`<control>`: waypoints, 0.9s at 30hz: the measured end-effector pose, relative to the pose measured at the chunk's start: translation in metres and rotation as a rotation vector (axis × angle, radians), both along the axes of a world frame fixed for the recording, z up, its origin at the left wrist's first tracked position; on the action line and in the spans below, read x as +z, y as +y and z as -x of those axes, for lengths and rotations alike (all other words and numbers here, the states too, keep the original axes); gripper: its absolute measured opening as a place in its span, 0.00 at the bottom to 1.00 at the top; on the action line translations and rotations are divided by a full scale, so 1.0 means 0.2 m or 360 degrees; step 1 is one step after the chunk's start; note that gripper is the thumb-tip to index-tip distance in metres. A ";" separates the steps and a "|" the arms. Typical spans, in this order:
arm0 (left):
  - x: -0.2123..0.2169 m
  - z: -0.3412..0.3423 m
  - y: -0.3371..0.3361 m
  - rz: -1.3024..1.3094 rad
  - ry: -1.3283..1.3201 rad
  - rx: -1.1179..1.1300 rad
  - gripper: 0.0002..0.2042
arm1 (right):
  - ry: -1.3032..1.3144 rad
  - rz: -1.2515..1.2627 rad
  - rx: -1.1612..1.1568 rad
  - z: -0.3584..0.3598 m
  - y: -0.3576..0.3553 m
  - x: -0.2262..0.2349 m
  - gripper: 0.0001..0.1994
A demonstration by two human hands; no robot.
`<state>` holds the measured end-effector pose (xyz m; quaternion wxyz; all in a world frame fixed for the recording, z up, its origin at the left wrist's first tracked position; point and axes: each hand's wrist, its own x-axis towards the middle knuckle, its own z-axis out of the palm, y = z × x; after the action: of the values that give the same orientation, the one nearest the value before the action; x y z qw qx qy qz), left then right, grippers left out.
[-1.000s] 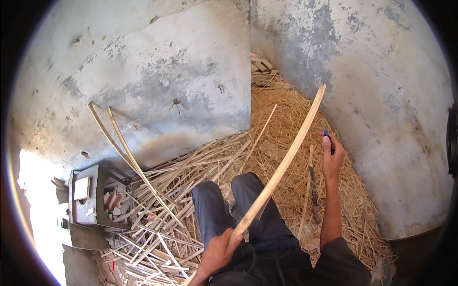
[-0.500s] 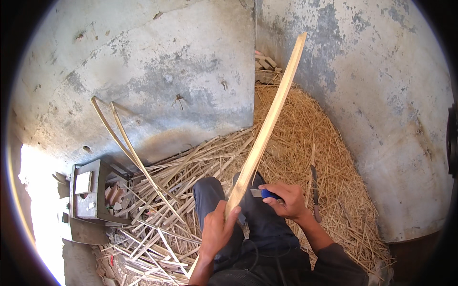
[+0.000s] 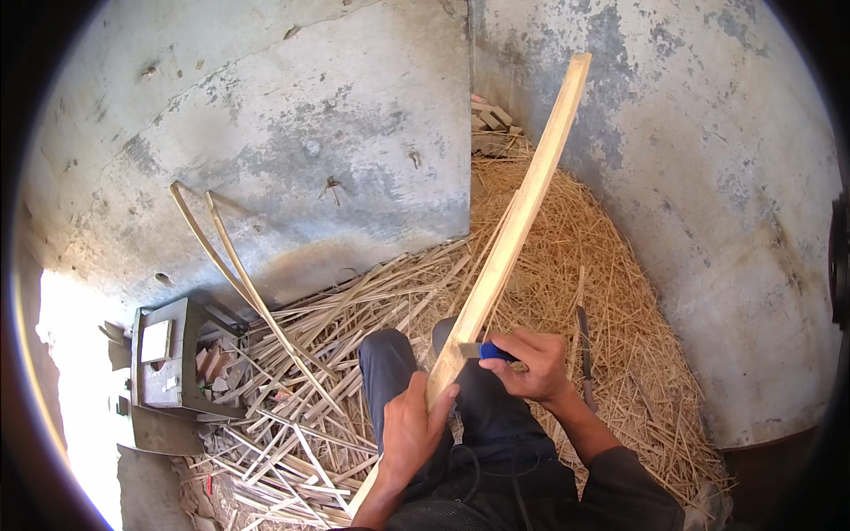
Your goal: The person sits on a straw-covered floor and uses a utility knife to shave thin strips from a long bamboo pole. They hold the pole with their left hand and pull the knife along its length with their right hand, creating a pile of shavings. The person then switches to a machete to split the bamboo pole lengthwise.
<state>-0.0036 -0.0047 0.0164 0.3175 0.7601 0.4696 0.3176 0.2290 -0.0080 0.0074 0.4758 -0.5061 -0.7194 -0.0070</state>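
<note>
A long, pale split-bamboo strip (image 3: 522, 226) slants up and to the right across my lap, its far end in front of the wall. My left hand (image 3: 412, 429) is closed around its lower part. In my right hand (image 3: 536, 367) is a short knife (image 3: 494, 352) with a blue handle, gripped with the fingers curled round it. The knife's blade points left and meets the strip just above my left hand. A thin sliver stands slightly apart along the strip's left edge.
Thin shavings (image 3: 620, 345) are heaped on the right, with a long dark blade (image 3: 584, 350) lying on them. Loose strips (image 3: 354, 314) cover the floor to the left. Two long bent strips (image 3: 257, 301) lean on the wall beside an overturned wooden stool (image 3: 177, 354).
The bamboo strip's far end has swung right and slightly up. The knife blade, close beside the strip before, now meets it. A sliver now shows along the strip's left edge.
</note>
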 end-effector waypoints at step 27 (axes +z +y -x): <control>-0.14 0.17 -0.13 0.0242 0.0203 -0.0076 0.17 | 0.0011 0.0000 -0.0366 -0.27 0.13 -0.02 0.16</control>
<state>-0.0383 -0.0304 -0.0111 0.3512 0.7635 0.4933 0.2245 0.2831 0.0181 0.0029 0.4743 -0.5852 -0.6550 -0.0598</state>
